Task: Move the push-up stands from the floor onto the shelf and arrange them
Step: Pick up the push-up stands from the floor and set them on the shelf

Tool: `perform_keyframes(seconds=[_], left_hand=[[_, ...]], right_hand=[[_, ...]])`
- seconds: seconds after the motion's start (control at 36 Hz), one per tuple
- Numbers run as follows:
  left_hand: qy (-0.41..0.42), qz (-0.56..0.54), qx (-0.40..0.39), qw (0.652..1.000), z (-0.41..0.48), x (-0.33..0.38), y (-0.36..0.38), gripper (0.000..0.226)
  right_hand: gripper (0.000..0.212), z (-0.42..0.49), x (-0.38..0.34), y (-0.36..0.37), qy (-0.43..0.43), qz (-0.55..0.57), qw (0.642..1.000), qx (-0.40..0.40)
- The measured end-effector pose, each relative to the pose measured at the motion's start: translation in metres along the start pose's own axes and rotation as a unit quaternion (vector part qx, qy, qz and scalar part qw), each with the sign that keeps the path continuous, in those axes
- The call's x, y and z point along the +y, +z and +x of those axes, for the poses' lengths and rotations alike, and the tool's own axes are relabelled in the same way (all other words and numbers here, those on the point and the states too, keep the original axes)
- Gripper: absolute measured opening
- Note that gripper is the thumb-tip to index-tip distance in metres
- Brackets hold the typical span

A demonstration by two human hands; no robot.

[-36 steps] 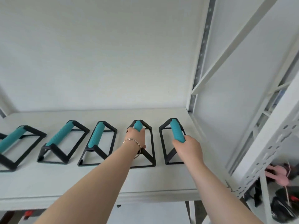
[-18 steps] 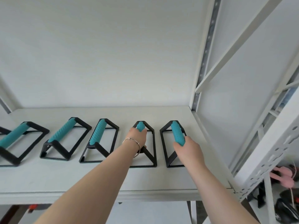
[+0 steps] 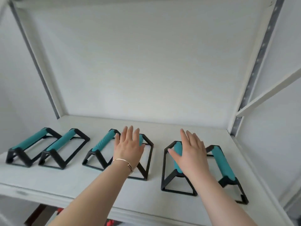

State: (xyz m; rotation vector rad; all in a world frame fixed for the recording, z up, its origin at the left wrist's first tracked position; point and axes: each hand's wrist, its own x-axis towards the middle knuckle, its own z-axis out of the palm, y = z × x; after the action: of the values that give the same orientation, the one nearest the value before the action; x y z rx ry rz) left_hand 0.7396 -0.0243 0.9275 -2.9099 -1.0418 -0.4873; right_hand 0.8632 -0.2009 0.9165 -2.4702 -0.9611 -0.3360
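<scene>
Several push-up stands with black frames and teal grips stand in a row on the white shelf (image 3: 48, 180). From the left: a first stand (image 3: 27, 141), a second stand (image 3: 61, 142) and a third stand (image 3: 104, 142). My left hand (image 3: 128, 147), fingers straight and spread, is over the fourth stand (image 3: 147, 160) and hides most of its grip. My right hand (image 3: 190, 154), also spread flat, is over the fifth stand (image 3: 177, 157). The sixth stand (image 3: 223, 163) is at the far right. I cannot tell whether the palms touch the grips.
The shelf has a white back wall, a grey upright post at the left (image 3: 37, 62) and a perforated one at the right (image 3: 254, 70). A white diagonal brace (image 3: 268, 93) crosses the right side. The shelf's front edge (image 3: 81, 199) runs below my forearms.
Both hands were curled round teal grips and now have straight, spread fingers. The view has shifted, and a stand shows to the right of my right hand.
</scene>
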Motion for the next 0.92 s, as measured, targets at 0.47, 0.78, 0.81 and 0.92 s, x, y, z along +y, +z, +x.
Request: perform_keyframes(seconds=[0.47,0.78,0.81,0.92], left_hand=[[-0.024,0.012,0.01,1.0,0.042,-0.286,-0.02,0.063],[-0.072,0.02,-0.082,0.994,0.083,-0.43,0.002,0.074],[-0.076,0.02,-0.086,0.993,0.083,-0.435,0.005,0.075],[-0.111,0.019,-0.109,0.988,0.084,-0.447,0.013,0.076]], right_hand=[[0.083,0.045,-0.271,0.107,-0.046,0.023,0.998,-0.025],[0.081,0.057,-0.419,0.186,0.028,0.05,0.993,-0.1],[0.083,0.058,-0.426,0.193,0.046,0.047,0.992,-0.111],[0.084,0.061,-0.445,0.212,0.116,0.032,0.979,-0.164]])
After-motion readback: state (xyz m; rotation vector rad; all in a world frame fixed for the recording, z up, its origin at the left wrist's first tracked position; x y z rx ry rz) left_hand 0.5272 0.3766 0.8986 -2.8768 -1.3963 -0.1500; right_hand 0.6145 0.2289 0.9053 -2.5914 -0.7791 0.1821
